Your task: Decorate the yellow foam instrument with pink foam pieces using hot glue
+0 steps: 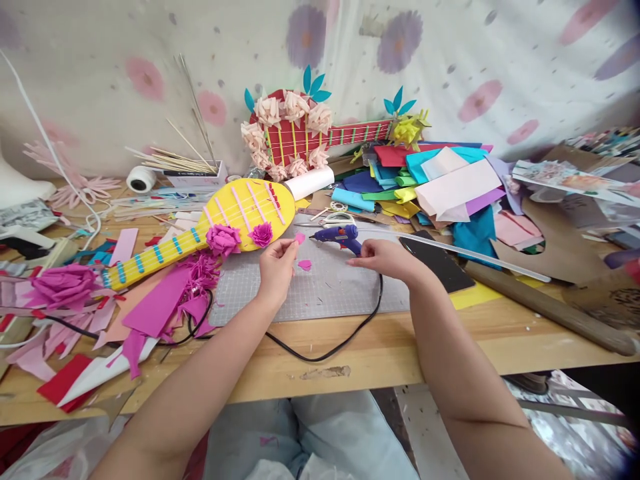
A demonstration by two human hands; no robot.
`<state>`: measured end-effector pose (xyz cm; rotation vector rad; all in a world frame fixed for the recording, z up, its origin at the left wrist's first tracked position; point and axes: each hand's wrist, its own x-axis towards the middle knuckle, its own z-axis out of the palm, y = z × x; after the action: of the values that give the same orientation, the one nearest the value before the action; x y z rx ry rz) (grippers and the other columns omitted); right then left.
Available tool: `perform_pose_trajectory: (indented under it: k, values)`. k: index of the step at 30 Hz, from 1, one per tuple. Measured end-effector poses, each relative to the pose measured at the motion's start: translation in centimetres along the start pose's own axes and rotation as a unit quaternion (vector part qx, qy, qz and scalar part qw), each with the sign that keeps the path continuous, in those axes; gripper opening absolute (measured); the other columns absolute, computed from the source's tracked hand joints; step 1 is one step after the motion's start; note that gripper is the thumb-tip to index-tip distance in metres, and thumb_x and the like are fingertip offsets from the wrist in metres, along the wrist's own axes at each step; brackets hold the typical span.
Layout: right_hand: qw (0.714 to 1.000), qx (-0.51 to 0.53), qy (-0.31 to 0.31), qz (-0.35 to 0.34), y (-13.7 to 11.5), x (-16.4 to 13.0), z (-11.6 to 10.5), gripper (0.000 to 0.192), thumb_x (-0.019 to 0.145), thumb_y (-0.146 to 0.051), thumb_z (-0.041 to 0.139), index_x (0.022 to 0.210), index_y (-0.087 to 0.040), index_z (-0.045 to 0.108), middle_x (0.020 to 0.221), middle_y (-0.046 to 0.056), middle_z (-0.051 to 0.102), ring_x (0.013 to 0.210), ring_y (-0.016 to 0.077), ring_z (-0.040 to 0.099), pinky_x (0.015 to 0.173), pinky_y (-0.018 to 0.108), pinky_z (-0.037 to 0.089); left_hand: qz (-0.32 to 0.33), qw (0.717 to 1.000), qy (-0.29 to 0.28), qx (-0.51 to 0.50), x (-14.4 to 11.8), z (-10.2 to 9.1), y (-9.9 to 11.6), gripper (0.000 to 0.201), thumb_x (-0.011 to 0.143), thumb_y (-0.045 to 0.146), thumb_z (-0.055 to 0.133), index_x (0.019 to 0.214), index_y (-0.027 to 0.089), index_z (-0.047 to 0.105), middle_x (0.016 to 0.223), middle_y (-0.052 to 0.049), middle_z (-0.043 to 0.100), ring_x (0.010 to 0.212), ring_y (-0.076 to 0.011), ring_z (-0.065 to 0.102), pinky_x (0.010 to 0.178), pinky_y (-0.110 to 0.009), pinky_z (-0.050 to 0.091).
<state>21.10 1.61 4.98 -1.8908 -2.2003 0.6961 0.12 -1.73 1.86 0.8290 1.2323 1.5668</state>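
Note:
My left hand (277, 265) pinches a small pink foam piece (299, 237) over the grey cutting mat (320, 293). Another pink foam piece (305, 265) lies on the mat just right of that hand. My right hand (384, 259) grips the handle of a blue glue gun (336, 234), whose nozzle points left toward the pinched piece. Its black cord (345, 337) loops over the mat and the table's front edge. A yellow foam guitar (225, 217) with pink strings and two magenta flowers lies left of my left hand.
A red foam guitar (300, 137) leans on the back wall. Stacked coloured foam sheets (435, 180) sit at the right, with a wooden stick (550, 308) and a black sheet (437, 263). Pink scraps (155, 310) and a magenta flower (63, 285) cover the left side. Scissors (340, 218) lie behind the gun.

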Motion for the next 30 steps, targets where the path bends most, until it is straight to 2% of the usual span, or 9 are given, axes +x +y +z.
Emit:
perform_pose_trajectory:
  k: [3, 5, 7, 9, 14, 19, 22, 26, 30]
  values:
    - [0.981, 0.137, -0.098, -0.099, -2.0, -0.4, 0.8, 0.039, 0.071, -0.056, 0.061, 0.064, -0.020, 0.048, 0.061, -0.002, 0.051, 0.056, 0.0106, 0.044, 0.052, 0.025, 0.031, -0.019, 0.998, -0.002, -0.065, -0.1, 0.1, 0.2, 0.022, 0.061, 0.033, 0.072, 0.072, 0.016, 0.063, 0.049, 0.008, 0.043, 0.038, -0.0019, 0.031, 0.035, -0.016, 0.024]
    - [0.954, 0.250, -0.072, -0.148, -3.9, 0.0, 2.4, 0.035, 0.071, -0.053, 0.062, 0.070, -0.019, 0.050, 0.066, -0.002, 0.053, 0.061, 0.0106, 0.047, 0.055, 0.024, 0.036, -0.020, 0.996, -0.001, -0.090, -0.1, 0.2, 0.3, 0.024, 0.060, 0.033, 0.073, 0.072, 0.016, 0.062, 0.047, 0.009, 0.043, 0.037, -0.0017, 0.031, 0.035, -0.016, 0.025]
    - [0.922, 0.353, -0.019, -0.155, -5.7, 0.7, 4.3, 0.036, 0.068, -0.051, 0.064, 0.082, -0.020, 0.052, 0.071, -0.001, 0.054, 0.063, 0.0110, 0.049, 0.055, 0.024, 0.039, -0.012, 0.995, 0.009, -0.098, 0.0, 0.2, 0.5, 0.024, 0.060, 0.034, 0.073, 0.072, 0.016, 0.061, 0.046, 0.009, 0.043, 0.036, -0.0019, 0.031, 0.035, -0.016, 0.025]
    - [0.892, 0.424, -0.016, -0.159, -7.3, 1.5, 5.8, 0.038, 0.067, -0.048, 0.065, 0.089, -0.020, 0.052, 0.075, -0.001, 0.055, 0.064, 0.0108, 0.050, 0.055, 0.025, 0.042, 0.009, 0.994, 0.023, -0.104, 0.2, 0.1, 0.8, 0.024, 0.060, 0.033, 0.073, 0.070, 0.016, 0.059, 0.046, 0.009, 0.043, 0.036, -0.0022, 0.032, 0.034, -0.016, 0.026]
    - [0.883, 0.438, -0.016, -0.168, -8.9, 3.1, 7.6, 0.029, 0.069, -0.041, 0.065, 0.084, -0.019, 0.052, 0.078, -0.001, 0.056, 0.064, 0.0093, 0.050, 0.054, 0.023, 0.042, 0.121, 0.985, 0.060, -0.104, 1.7, -1.6, 2.6, 0.015, 0.066, 0.027, 0.064, 0.068, 0.019, 0.051, 0.049, 0.008, 0.048, 0.037, -0.0043, 0.036, 0.035, -0.017, 0.030]
    - [0.880, 0.455, -0.020, -0.134, -9.4, 3.7, 7.8, 0.025, 0.068, -0.038, 0.066, 0.076, -0.019, 0.052, 0.069, -0.003, 0.054, 0.058, 0.0081, 0.047, 0.050, 0.022, 0.040, 0.185, 0.980, 0.072, -0.024, 3.6, -3.9, 4.2, 0.012, 0.065, 0.021, 0.062, 0.062, 0.018, 0.050, 0.049, 0.008, 0.046, 0.038, -0.0035, 0.037, 0.036, -0.016, 0.029]
    - [0.840, 0.523, -0.026, -0.141, -10.3, 3.5, 7.6, 0.023, 0.067, -0.037, 0.067, 0.077, -0.019, 0.056, 0.070, -0.003, 0.056, 0.058, 0.0078, 0.049, 0.052, 0.021, 0.041, 0.145, 0.986, 0.081, -0.028, 3.3, -3.5, 3.9, 0.011, 0.065, 0.022, 0.066, 0.065, 0.016, 0.057, 0.047, 0.008, 0.043, 0.036, -0.0017, 0.030, 0.035, -0.016, 0.021]
    - [0.769, 0.621, 0.011, -0.150, -11.7, 3.1, 7.8, 0.027, 0.067, -0.037, 0.068, 0.087, -0.021, 0.060, 0.082, -0.002, 0.061, 0.067, 0.0084, 0.054, 0.057, 0.021, 0.044, 0.012, 0.992, 0.053, -0.110, 1.6, -1.4, 2.6, 0.015, 0.065, 0.027, 0.069, 0.071, 0.016, 0.062, 0.044, 0.008, 0.041, 0.035, -0.0015, 0.029, 0.034, -0.016, 0.016]
    - [0.735, 0.664, 0.040, -0.131, -12.3, 3.0, 8.8, 0.029, 0.065, -0.037, 0.071, 0.087, -0.021, 0.060, 0.077, -0.003, 0.060, 0.064, 0.0085, 0.053, 0.057, 0.022, 0.044, -0.041, 0.982, 0.075, -0.167, 0.7, -0.4, 1.5, 0.017, 0.061, 0.026, 0.073, 0.070, 0.015, 0.063, 0.045, 0.008, 0.041, 0.037, -0.0012, 0.032, 0.035, -0.015, 0.018]
